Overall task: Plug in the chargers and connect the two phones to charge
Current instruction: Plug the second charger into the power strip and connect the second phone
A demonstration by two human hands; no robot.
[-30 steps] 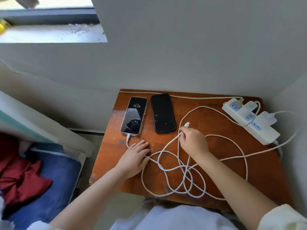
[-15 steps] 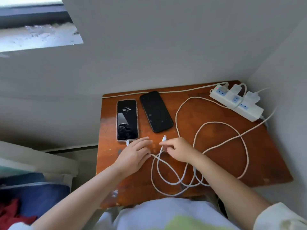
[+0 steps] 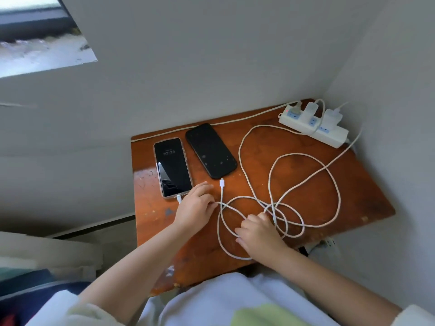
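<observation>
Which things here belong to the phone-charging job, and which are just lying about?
Belonging: lit phone, dark phone, white cables, loose connector, power strip, charger plugs.
Lying about: blue and pale fabric, window ledge.

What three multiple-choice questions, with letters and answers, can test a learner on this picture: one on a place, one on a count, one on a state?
1. Where is the power strip?
A. far right corner of the table
B. under the table
C. between the phones

2. How many chargers are plugged into the strip?
A. none
B. two
C. five

3. What is the state of the left phone?
A. face down
B. screen lit, cable attached
C. held in the air

Answers: 1 A, the strip lies by the wall corner. 2 B, two white charger blocks stand in it. 3 B, its screen shows a clock and a white plug sits at its near end.
</observation>
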